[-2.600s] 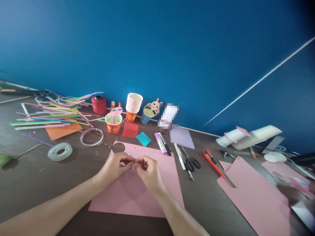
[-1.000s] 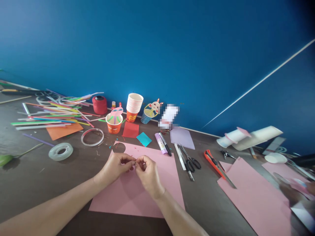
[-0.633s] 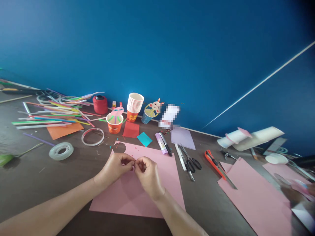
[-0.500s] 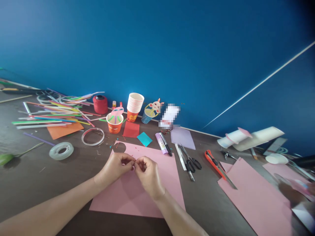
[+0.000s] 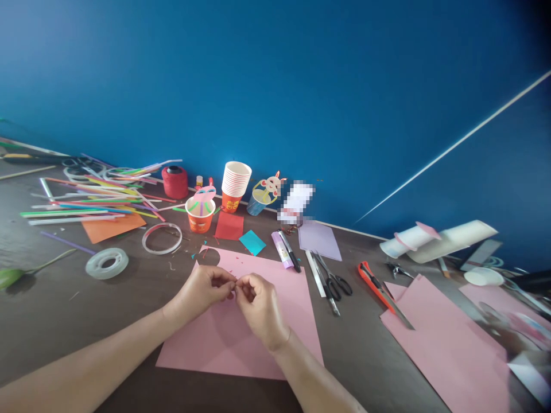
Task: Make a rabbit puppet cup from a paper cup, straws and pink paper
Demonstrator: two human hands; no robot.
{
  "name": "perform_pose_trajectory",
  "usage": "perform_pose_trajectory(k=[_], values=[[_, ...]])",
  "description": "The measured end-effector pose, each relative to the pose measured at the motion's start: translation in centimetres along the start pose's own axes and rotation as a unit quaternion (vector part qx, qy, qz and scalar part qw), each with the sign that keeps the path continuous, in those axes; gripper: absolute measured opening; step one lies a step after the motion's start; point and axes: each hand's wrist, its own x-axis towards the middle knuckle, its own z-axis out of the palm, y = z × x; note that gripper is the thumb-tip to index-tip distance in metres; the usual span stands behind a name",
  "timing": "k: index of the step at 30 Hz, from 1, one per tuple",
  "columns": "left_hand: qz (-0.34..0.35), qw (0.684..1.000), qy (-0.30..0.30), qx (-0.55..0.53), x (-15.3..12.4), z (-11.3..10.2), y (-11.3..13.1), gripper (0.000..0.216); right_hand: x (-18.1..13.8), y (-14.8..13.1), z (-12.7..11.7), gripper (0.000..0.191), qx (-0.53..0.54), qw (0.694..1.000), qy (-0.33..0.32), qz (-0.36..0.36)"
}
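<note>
My left hand (image 5: 202,292) and my right hand (image 5: 259,305) meet fingertip to fingertip above a pink paper sheet (image 5: 224,344) on the dark table. Both are closed in a pinch on one tiny piece between them, too small to name. A round hole is cut from the sheet's far left corner. Small paper scraps lie on the sheet just beyond my fingers.
Left: tape rolls (image 5: 107,263), coloured straws (image 5: 86,198), orange paper (image 5: 112,228). At the wall: orange cups (image 5: 199,214), a cup stack (image 5: 233,186), red thread spool (image 5: 173,182). Right: a marker (image 5: 289,251), scissors (image 5: 333,281), an orange knife (image 5: 379,289), more pink sheets (image 5: 447,344).
Almost nothing: my hands stay pinched together over the pink sheet, with only slight finger movement and a small camera shift.
</note>
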Motion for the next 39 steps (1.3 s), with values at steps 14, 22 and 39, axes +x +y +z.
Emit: perform_pose_trajectory(k=[14, 22, 39], values=[[0.013, 1.0, -0.01, 0.014, -0.17, -0.05, 0.15, 0.015, 0.07, 0.23, 0.51, 0.011, 0.084, 0.995, 0.009, 0.05], [0.004, 1.0, -0.001, 0.012, -0.16, 0.03, 0.42, 0.013, 0.14, 0.27, 0.54, 0.01, 0.092, 0.994, 0.011, 0.053], [-0.013, 1.0, 0.001, 0.001, -0.22, 0.07, 0.48, 0.013, 0.05, 0.48, 0.58, 0.011, 0.071, 0.997, 0.006, 0.04]])
